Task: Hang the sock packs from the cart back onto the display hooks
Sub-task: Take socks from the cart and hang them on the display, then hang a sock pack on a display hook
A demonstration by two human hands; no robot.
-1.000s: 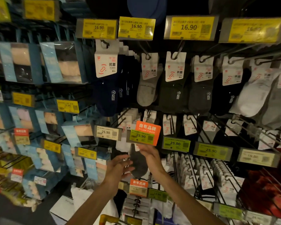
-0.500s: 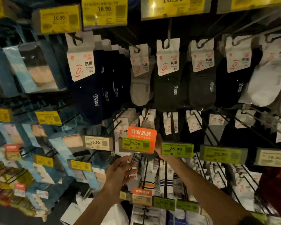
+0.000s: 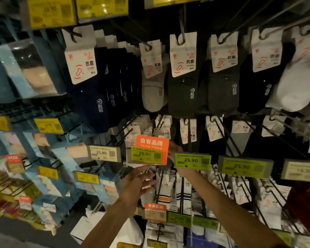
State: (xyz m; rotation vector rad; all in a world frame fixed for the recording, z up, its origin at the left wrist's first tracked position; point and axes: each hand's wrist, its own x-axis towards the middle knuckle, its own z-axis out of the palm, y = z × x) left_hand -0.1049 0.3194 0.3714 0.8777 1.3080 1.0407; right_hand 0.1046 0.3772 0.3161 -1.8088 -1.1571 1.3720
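A grey sock pack (image 3: 166, 165) shows only as a dark strip under the orange brand tag (image 3: 152, 145); the tag hides the rest. My right hand (image 3: 174, 149) reaches up behind that tag and the green price tag (image 3: 192, 161) and holds the pack's upper part, with its fingers mostly hidden. My left hand (image 3: 138, 183) is just below, fingers straight, touching the pack's lower edge. A white header card (image 3: 158, 131) sits on the display hook (image 3: 159, 123) right above the orange tag.
Navy, grey, black and white sock packs (image 3: 183, 83) hang in the row above. Striped white packs (image 3: 164, 192) fill the hooks below my hands. Blue boxed packs (image 3: 30, 72) line the left. Black pegs (image 3: 227, 138) jut out towards me. A white bag (image 3: 89, 224) is low down.
My right hand has risen with the pack from below the orange tag to behind it. My left hand followed upward. The view moved closer to the rack.
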